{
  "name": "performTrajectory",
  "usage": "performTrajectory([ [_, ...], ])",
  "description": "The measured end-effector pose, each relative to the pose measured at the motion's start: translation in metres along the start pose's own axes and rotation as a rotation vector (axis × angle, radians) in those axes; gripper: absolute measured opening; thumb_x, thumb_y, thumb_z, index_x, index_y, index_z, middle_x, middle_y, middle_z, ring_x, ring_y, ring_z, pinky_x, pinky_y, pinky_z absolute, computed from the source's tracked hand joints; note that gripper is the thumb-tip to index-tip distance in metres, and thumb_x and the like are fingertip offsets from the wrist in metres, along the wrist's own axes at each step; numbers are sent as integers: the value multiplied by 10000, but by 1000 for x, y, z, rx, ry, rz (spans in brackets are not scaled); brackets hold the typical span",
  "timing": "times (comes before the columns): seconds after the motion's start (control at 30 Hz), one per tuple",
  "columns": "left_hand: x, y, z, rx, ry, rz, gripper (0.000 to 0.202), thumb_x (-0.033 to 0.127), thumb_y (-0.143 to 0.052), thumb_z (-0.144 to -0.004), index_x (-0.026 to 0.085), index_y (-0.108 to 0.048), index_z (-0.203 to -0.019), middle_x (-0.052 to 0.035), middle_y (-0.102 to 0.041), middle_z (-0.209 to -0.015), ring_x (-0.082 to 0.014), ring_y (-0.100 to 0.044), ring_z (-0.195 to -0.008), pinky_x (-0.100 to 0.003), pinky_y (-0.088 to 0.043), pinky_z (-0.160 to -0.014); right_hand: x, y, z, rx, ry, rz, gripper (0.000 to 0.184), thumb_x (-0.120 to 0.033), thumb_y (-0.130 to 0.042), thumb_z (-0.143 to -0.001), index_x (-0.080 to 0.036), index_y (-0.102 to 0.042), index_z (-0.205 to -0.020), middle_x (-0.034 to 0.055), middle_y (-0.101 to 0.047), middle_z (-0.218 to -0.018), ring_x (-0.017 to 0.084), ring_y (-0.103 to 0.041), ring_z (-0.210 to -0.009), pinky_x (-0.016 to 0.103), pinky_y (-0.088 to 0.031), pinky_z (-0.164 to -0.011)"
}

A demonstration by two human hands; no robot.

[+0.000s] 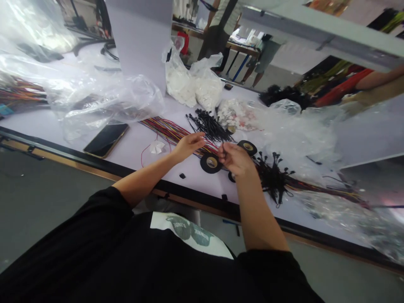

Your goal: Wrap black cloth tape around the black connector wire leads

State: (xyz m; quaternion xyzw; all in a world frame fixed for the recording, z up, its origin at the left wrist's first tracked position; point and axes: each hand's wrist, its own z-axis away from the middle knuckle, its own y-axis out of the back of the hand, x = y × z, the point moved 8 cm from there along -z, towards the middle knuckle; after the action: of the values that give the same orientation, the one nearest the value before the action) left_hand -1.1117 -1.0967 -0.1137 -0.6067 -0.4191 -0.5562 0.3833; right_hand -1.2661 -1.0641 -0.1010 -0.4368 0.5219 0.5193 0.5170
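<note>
- Right hand (pixel 235 159) fingers pinch a thin black tie (pixel 222 147) over the wire bundle (pixel 170 131) on the surface (pixel 139 147)
- Left hand (pixel 189 145) curled alongside; I cannot tell its grip
- Seemingly bundling: next calls for looping the tie snugly

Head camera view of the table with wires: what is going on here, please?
A person in a black shirt works at a white table. The left hand rests on a long bundle of coloured wires; whether it grips them is unclear. The right hand is pinched shut on something thin, too small to tell, beside a roll of black tape. A heap of thin black ties lies behind the hands, and a phone lies to the left.
</note>
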Motion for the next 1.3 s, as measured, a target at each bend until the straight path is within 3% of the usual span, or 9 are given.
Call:
performTrajectory([
  [0.1, 8, -12, 13, -20, 62, 474, 251, 210, -581, -828, 139, -609, -1067, -32, -677, -869, -103, -645, -809, -252, -490, -803, 14, -44, 39, -174, -144, -181, 372, -487, -753, -584, -190, -533, -624, -37, -487, -552, 87, -422, -475, 212, -316, -401],
  [0.2, 13, -17, 35, -24, 146, 626, 138, 249, -566, -842, 124, -614, -876, 1, -622, -687, -75, -611, -611, -219, -494, -659, 18, -59, 64, -200, -133, -131, 372, -501, -750, -582, -192, -550, -634, -27, -531, -581, 99, -458, -517, 233, -364, -462],
  [0.33, 22, -15, 67, -61, 175, 513, 130, 225, -569, -808, 118, -604, -743, 53, -516, -527, -30, -423, -382, -176, -348, -419, -8, -42, 77, -40, 100, 182, 301, -444, -729, -627, -196, -630, -767, -7, -620, -738, 126, -541, -685, 270, -441, -633],
  [0.5, 29, -15, 96, -118, 139, 237, 98, 189, -602, -744, 122, -610, -674, 59, -512, -504, -7, -343, -400, -156, -215, -383, -43, -40, 88, 100, 277, 146, 279, -444, -686, -694, -200, -632, -817, -50, -548, -577, 84, -445, -483, 241, -364, -494],
  [0.7, 19, -13, 115, -179, 246, 403, 191, 299, -658, -718, 145, -548, -743, 78, -472, -451, -5, -286, -347, -159, -123, -368, -31, -73, 80, -120, 38, -179, 349, -501, -741, -608, -192, -579, -622, -81, -392, -433, 47, -282, -372, 218, -186, -381],
  [0.8, 11, -10, 117, -184, 320, 502, 236, 297, -691, -688, 145, -513, -662, 73, -460, -455, 7, -253, -340, -156, -95, -364, -22, -75, 73, -220, -22, -194, 363, -527, -720, -608, -195, -585, -667, -73, -425, -473, 53, -314, -391, 215, -244, -387],
  [1.0, -4, 9, 111, 2, 383, 619, 166, 194, -645, -720, 142, -509, -639, 71, -457, -483, 18, -234, -325, -150, -100, -345, -9, -2, 59, 209, 266, 652, 262, -209, -568, -718, -191, -621, -974, 56, -675, -858, 199, -614, -801, 371, -495, -748],
  [1.13, -6, 9, 108, 58, 380, 630, 132, 140, -593, -738, 139, -509, -636, 67, -458, -495, 15, -248, -334, -151, -117, -344, 20, -12, 53, 44, 318, 1163, 333, -91, -552, -693, -191, -673, -987, 121, -647, -1163, 307, -547, -1104, 490, -426, -945],
  [1.3, 0, 9, 106, 137, 261, 456, 89, 181, -603, -740, 141, -545, -685, 83, -436, -513, 4, -262, -370, -168, -157, -374, 20, -30, 62, -30, 368, 1032, 231, -248, -600, -762, -197, -677, -974, 114, -652, -1130, 289, -569, -1045, 452, -457, -876],
])
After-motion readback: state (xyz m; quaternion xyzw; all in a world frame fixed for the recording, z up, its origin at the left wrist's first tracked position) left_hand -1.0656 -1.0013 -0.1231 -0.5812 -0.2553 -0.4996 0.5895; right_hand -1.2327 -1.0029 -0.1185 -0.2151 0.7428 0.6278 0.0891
